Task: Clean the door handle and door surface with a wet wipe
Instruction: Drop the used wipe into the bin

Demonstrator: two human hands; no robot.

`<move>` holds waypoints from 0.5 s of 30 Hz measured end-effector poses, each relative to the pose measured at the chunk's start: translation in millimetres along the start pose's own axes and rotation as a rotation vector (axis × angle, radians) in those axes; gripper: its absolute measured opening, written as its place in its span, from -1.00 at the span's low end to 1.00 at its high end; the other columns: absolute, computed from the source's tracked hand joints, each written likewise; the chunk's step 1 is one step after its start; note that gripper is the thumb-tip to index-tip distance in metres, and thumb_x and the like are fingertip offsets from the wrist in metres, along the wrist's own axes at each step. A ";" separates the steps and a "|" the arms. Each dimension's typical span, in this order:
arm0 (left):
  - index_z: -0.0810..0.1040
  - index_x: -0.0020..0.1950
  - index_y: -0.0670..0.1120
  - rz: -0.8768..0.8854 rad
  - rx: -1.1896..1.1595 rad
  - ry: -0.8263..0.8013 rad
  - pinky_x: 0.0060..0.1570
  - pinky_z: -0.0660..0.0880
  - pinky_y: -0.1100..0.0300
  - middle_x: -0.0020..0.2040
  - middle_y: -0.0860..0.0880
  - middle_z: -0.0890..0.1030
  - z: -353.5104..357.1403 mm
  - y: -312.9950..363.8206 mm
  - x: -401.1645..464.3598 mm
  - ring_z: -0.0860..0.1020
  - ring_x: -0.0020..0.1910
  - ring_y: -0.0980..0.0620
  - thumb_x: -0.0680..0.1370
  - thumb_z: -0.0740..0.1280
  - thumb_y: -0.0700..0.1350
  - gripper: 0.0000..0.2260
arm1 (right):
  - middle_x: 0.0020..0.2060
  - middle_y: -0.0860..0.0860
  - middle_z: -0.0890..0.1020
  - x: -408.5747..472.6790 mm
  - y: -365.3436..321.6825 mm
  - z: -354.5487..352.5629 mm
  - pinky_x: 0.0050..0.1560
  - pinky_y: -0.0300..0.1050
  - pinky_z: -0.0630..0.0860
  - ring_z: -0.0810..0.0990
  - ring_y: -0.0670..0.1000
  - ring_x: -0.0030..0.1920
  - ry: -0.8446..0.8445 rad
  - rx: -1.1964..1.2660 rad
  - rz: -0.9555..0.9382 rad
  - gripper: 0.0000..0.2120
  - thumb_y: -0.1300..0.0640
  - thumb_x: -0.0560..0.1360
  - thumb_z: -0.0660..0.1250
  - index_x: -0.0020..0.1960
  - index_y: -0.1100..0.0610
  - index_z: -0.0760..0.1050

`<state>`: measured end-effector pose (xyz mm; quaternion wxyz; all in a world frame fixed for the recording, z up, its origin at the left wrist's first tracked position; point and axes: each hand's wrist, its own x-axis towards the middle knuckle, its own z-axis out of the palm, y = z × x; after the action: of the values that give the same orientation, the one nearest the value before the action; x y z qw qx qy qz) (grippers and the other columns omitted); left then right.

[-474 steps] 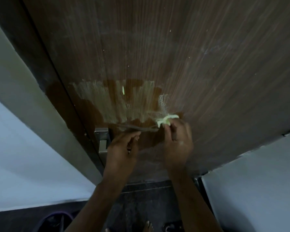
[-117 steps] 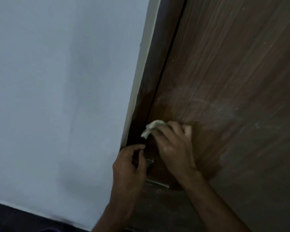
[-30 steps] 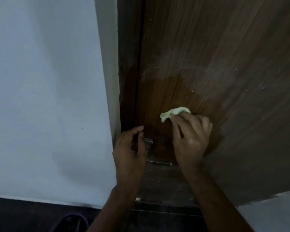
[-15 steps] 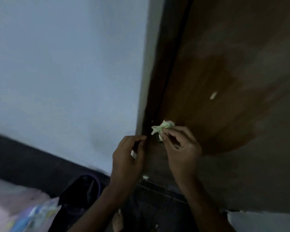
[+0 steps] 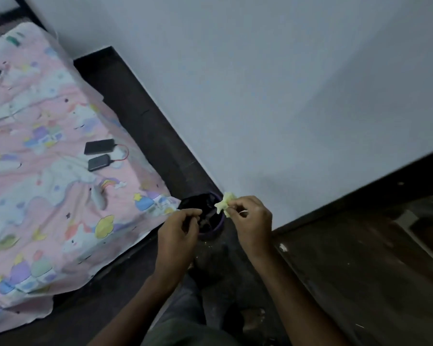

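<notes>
Down near the floor, the person's right hand (image 5: 251,222) pinches a crumpled pale-green wet wipe (image 5: 225,204) between thumb and fingertips, holding it in the air just over the right rim of a small purple bin (image 5: 214,227) lined with a black bag. The left hand (image 5: 178,233) is beside it, fingers curled loosely inward with thumb and forefinger close together at the bin's left edge; whether it holds anything cannot be told. The bin stands on the dark floor (image 5: 135,290) in the corner where the pale wall (image 5: 273,96) meets a dark skirting strip. To the left lies a mattress with a pink cartoon-print sheet (image 5: 40,171), and on it two dark phone-like devices (image 5: 99,154) lie side by side, joined by a thin red cable. At the right edge, the dark wooden door (image 5: 360,270) shows low in the view. Both forearms are bare.
</notes>
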<state>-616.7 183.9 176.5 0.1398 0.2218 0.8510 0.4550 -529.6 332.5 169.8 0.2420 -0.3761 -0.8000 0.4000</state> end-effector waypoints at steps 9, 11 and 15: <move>0.67 0.08 -0.06 -0.076 0.021 0.014 -0.15 0.38 0.57 -0.09 0.24 0.59 -44.7 -74.8 90.3 0.53 -0.05 0.41 0.56 0.36 -0.29 -0.81 | -0.12 0.14 0.68 64.2 12.4 145.2 -0.05 -0.18 0.45 0.63 0.11 -0.06 -0.181 -0.156 0.247 -0.89 0.29 0.41 0.49 -0.06 0.25 0.69; 0.67 0.09 -0.05 -0.073 0.036 -0.006 -0.13 0.38 0.59 -0.09 0.30 0.55 -49.7 -89.4 106.6 0.52 -0.02 0.44 0.56 0.36 -0.29 -0.80 | -0.09 0.14 0.71 73.6 16.6 165.3 -0.04 -0.18 0.49 0.66 0.10 -0.05 -0.205 -0.163 0.325 -0.86 0.27 0.44 0.47 -0.01 0.24 0.69; 0.66 0.12 -0.06 -0.111 0.060 -0.079 -0.11 0.37 0.60 -0.08 0.27 0.55 -53.0 -117.3 129.2 0.49 0.01 0.46 0.59 0.34 -0.27 -0.81 | -0.05 0.14 0.73 83.9 24.1 192.9 -0.04 -0.26 0.50 0.69 0.08 -0.03 -0.200 -0.181 0.505 -0.78 0.36 0.48 0.35 0.05 0.22 0.69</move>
<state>-780.8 154.2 102.7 0.1917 0.1964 0.8690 0.4118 -702.9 320.4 48.7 0.0202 -0.5422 -0.7334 0.4096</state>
